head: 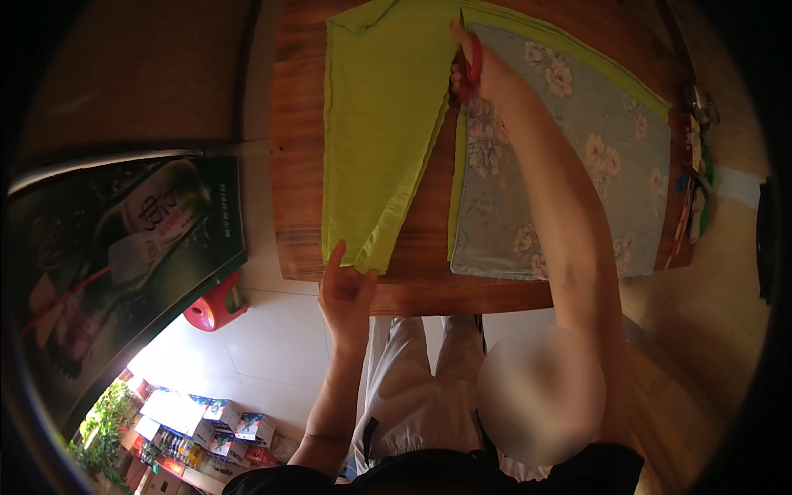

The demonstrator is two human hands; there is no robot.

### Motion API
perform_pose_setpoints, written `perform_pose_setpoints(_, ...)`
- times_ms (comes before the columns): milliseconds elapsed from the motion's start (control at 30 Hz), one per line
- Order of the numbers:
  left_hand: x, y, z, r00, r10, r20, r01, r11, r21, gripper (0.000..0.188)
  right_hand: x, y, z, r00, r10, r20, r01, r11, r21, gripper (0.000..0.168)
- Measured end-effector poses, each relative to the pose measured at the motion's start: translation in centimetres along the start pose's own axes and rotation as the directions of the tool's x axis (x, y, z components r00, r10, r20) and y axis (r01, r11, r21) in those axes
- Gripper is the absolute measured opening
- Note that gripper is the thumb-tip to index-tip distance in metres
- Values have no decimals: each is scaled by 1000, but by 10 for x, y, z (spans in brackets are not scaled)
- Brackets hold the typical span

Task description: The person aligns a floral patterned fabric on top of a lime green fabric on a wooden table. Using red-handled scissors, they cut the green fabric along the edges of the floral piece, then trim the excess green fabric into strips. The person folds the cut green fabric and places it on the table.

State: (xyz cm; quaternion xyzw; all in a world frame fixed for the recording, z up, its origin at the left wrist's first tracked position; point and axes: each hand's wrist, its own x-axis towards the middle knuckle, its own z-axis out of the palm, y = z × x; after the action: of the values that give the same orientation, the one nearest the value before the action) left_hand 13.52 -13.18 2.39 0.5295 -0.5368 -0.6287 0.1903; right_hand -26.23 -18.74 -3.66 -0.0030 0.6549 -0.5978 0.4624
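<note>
Yellow-green cloth (383, 124) lies over the wooden table, with a long split between its left part and the strip on the right. My right hand (482, 71) grips red-handled scissors (475, 59) at the top of this split, their dark blades pointing away from me. Grey floral fabric (575, 161) rests on the green cloth at right, under my right forearm. At the near edge, my left hand (348, 291) touches the lower end of the left part, its thumb and fingers spread around the cloth's hem. Whether those fingers pinch the hem is unclear.
The wooden table (300, 154) has its near edge just before my legs. Small tools (696, 179) lie along its right edge. To the left stand a large printed panel (130, 247) and a red plastic stool (216, 303). Boxes and bottles (198, 427) are stacked at lower left.
</note>
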Motion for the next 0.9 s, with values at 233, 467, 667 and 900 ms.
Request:
perform_pose_setpoints(233, 3, 4, -10, 997, 73, -18, -74, 996, -58, 60, 21, -8, 1, 995, -71, -68, 60, 986, -153, 63)
perform_pose_setpoints(467, 5, -1, -19, 987, 139, -77, -146, 986, -86, 56, 14, -17, 15, 991, 89, -100, -91, 996, -14, 70)
perform_pose_setpoints(667, 12, 3, -30, 948, 167, -271, -234, 943, -237, 50, 4, -14, 12, 994, 104, -33, -106, 991, -76, 78)
perform_pose_setpoints(900, 10, 8, -34, 920, 232, -316, -337, 879, -336, 57, 0, -12, 12, 990, 42, -134, -50, 997, -58, 73)
